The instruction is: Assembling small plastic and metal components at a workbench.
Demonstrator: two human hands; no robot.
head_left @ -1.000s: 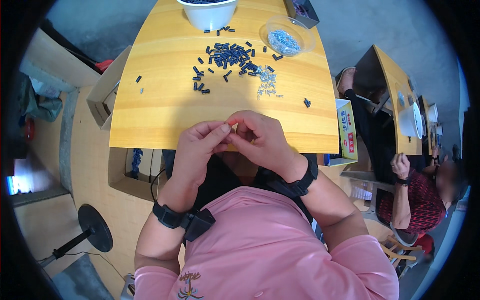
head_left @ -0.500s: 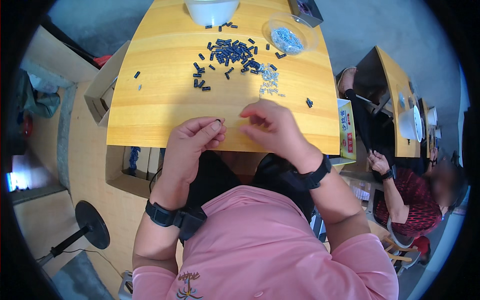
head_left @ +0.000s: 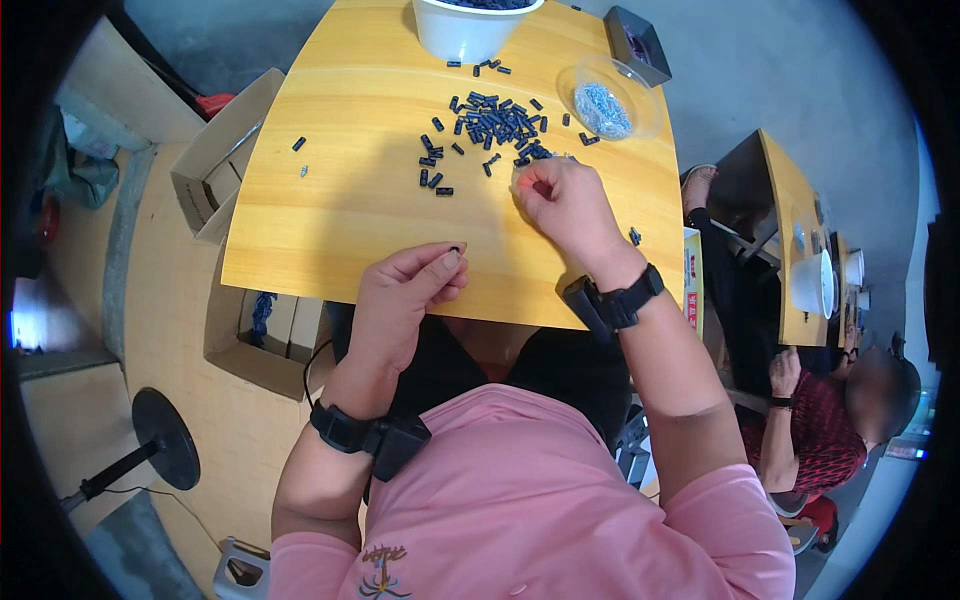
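Note:
My left hand (head_left: 415, 285) is closed in a pinch just over the table's near edge. Between its thumb and forefinger a small black plastic piece (head_left: 455, 250) barely shows. Farther out, my right hand (head_left: 572, 208) reaches down to the tabletop with its fingers bent together. It covers most of the small silvery metal parts there, and its fingertips hide whatever they may pinch. Just beyond that hand lies a loose heap of small black plastic pieces (head_left: 497, 122).
On the wooden table (head_left: 330, 225) stand a white bucket (head_left: 465, 38) of dark pieces, a clear bowl (head_left: 645, 105) of silvery parts and a dark box (head_left: 640, 48). Cardboard boxes (head_left: 225, 335) sit at the left. At the right, another person (head_left: 800, 430) sits by another table.
My right hand has gone from beside my left hand forward to the silvery parts. My left hand keeps its pinch. The whole view has shifted slightly.

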